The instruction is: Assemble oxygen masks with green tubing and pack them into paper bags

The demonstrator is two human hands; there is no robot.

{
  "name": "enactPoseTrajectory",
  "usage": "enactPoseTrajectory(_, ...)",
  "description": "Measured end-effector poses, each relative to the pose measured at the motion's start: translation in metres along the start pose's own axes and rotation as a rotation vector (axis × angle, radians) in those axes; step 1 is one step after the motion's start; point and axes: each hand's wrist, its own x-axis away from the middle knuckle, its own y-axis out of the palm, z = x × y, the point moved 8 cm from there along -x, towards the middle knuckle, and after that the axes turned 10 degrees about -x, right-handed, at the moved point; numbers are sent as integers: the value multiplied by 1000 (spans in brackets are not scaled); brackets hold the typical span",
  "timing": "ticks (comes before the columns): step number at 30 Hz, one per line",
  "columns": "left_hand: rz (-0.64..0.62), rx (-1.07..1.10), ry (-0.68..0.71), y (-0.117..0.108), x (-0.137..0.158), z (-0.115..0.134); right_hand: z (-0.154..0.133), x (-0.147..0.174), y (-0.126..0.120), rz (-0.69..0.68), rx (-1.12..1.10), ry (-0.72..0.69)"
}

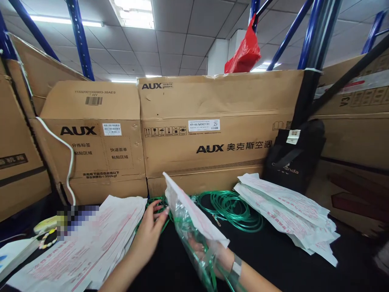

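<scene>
My left hand [153,223] has its fingers apart, close to the near edge of a paper-and-clear-plastic pouch [191,211]; whether a fingertip touches that edge I cannot tell. Behind these fingers lies some green tubing [162,202] on the black surface. Seen through the clear film, my right hand [199,245] is closed on the pouch, which stands tilted with its white printed side to the right. Green tubing shows inside the film and near the wrist. The right fingers are partly hidden. A larger coil of green tubing [232,209] rests just behind the pouch.
Flat white printed pouches lie in stacks at left [91,243] and right [285,215]. AUX cardboard boxes [206,101] wall off the back. A black bag [294,162] hangs at right. A white cable [71,162] runs down the left box. A small metal piece [216,220] lies near the coil.
</scene>
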Motion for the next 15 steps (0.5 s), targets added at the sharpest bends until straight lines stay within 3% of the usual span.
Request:
enactPoseTrajectory(2,92,-266,202,13,25,26,-4,-4,0,1,-70,44)
enactPoseTrajectory(3,64,-373,339,27,39,43,-7,-5,0,11,-97,50)
enactPoseTrajectory(5,57,-490,647,48,69,75,-13,-9,1,32,-144,50)
enactPoseTrajectory(7,196,-537,848,54,92,96,-16,-10,3,52,-174,49)
enactPoseTrajectory(10,289,-586,854,55,99,102,-19,-9,7,78,-183,38)
enactPoseTrajectory(15,212,-639,767,53,89,95,-20,-4,9,100,-128,-10)
